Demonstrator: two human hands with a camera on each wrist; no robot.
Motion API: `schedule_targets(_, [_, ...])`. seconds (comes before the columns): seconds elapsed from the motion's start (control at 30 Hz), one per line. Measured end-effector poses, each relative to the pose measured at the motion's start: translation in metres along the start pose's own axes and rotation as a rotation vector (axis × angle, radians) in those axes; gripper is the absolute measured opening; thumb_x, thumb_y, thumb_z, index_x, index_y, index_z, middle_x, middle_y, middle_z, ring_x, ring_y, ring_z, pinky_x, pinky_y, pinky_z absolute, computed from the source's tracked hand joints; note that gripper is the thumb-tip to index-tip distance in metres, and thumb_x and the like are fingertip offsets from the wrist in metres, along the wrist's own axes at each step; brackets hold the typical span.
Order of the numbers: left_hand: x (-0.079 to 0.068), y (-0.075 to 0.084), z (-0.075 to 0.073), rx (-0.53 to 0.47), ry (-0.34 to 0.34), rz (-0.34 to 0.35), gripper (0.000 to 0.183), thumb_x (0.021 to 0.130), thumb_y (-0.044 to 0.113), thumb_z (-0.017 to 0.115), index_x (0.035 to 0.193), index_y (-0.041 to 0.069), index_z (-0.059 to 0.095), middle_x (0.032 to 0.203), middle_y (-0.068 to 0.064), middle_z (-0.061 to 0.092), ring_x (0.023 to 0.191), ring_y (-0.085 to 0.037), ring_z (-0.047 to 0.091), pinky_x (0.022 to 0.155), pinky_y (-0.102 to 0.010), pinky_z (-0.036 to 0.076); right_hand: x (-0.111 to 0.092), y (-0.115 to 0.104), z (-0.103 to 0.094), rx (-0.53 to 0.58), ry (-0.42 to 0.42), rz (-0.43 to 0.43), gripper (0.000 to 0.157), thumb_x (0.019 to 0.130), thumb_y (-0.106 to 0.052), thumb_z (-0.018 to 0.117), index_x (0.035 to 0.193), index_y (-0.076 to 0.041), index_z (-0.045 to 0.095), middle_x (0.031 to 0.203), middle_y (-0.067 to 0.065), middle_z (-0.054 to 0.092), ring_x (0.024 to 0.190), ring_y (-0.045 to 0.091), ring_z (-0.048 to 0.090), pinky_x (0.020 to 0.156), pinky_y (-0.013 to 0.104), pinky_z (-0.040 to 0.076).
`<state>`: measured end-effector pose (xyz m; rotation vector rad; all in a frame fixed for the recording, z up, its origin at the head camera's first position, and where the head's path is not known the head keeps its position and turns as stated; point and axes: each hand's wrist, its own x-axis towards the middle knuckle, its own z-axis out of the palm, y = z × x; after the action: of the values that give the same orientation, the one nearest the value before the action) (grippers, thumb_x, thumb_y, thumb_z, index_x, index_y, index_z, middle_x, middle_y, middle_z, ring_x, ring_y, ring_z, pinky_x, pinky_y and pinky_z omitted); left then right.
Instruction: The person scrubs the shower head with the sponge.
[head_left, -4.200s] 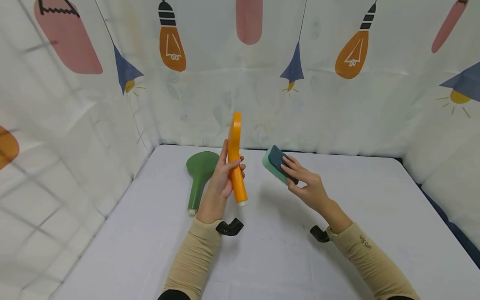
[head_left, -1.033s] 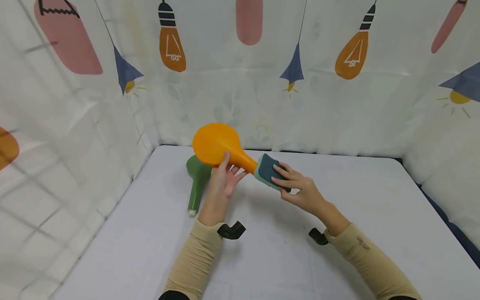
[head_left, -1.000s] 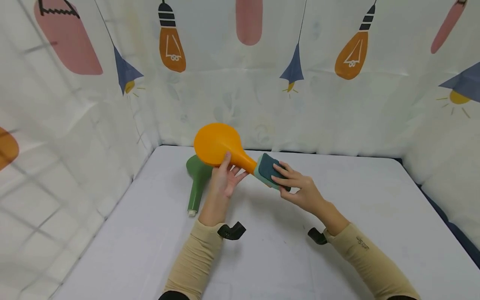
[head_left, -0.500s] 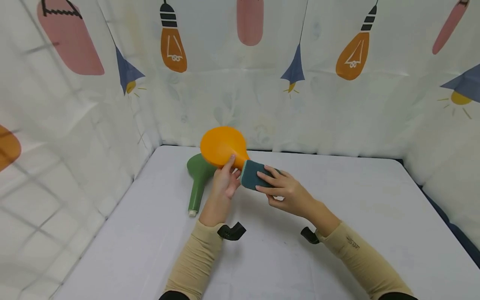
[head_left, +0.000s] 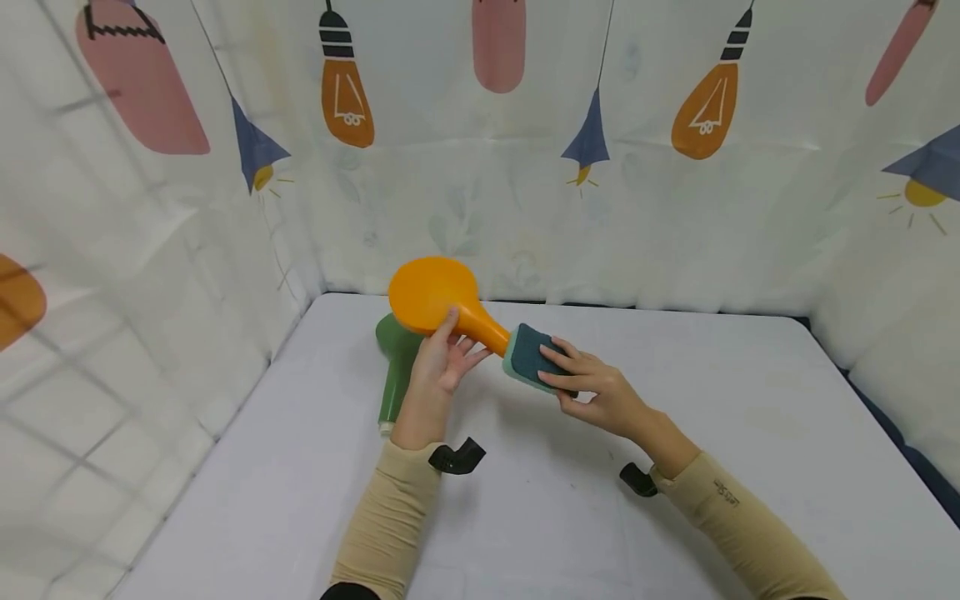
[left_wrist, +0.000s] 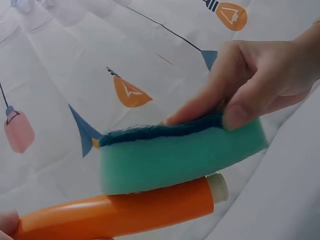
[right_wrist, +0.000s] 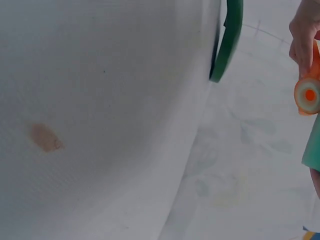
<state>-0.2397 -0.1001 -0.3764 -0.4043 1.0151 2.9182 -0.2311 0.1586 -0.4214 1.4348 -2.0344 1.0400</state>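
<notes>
My left hand [head_left: 438, 371] holds an orange handheld shower head [head_left: 431, 292] at its neck, tilted above the table, round head at upper left and handle slanting down right. My right hand [head_left: 603, 392] grips a scouring sponge [head_left: 531, 358] with a dark teal scrubbing face under the fingers. In the left wrist view the sponge's light green side [left_wrist: 175, 162] lies along the orange handle [left_wrist: 150, 212], near its pale threaded end [left_wrist: 218, 187]. The right wrist view catches the handle's hollow end [right_wrist: 307, 95] above a corner of sponge [right_wrist: 313, 150].
A green shower head [head_left: 393, 383] lies on the white table [head_left: 525, 517] at the left, partly covered by my left hand and the orange one. White curtains [head_left: 480, 200] printed with lamps and bulbs surround the table at the back and sides.
The orange shower head has turned from edge-on to broad side since the earliest frame. The sponge came onto its handle, slid up toward the neck, and is now back near the handle's end.
</notes>
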Motion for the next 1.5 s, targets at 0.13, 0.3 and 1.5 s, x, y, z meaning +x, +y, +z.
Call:
schedule_targets(0.13, [-0.002,-0.01,0.002,0.097,-0.058,-0.012,0.05,0.108,0.023,0.056,0.153,0.011,0.038,0.142,-0.015,0.052,0.13,-0.037,0.054,0.105,-0.066,0.037,0.007,0.003,0.005,0.029,0.047,0.022,0.053,0.079,0.02,0.071,0.127,-0.002,0.072,0.143,0.02,0.057,0.143,0.036,0.042,0.11,0.03,0.039])
schedule_targets(0.3, [-0.004,-0.015,0.005,0.151,-0.071,-0.014,0.049,0.108,0.022,0.056,0.152,0.008,0.039,0.139,-0.016,0.054,0.113,-0.03,0.064,0.105,-0.064,0.04,0.018,0.001,0.01,-0.027,0.067,-0.029,0.056,0.079,0.017,0.074,0.13,-0.004,0.071,0.144,0.02,0.056,0.142,0.038,0.043,0.106,0.049,0.045])
schedule_targets(1.5, [-0.002,-0.005,-0.001,0.15,-0.051,-0.078,0.048,0.108,0.031,0.054,0.149,0.011,0.04,0.133,-0.006,0.056,0.102,-0.018,0.064,0.081,-0.037,0.056,0.028,-0.01,0.006,-0.148,-0.066,-0.145,0.044,0.081,0.005,0.079,0.124,-0.003,0.075,0.139,0.019,0.061,0.136,0.042,0.049,0.097,0.062,0.048])
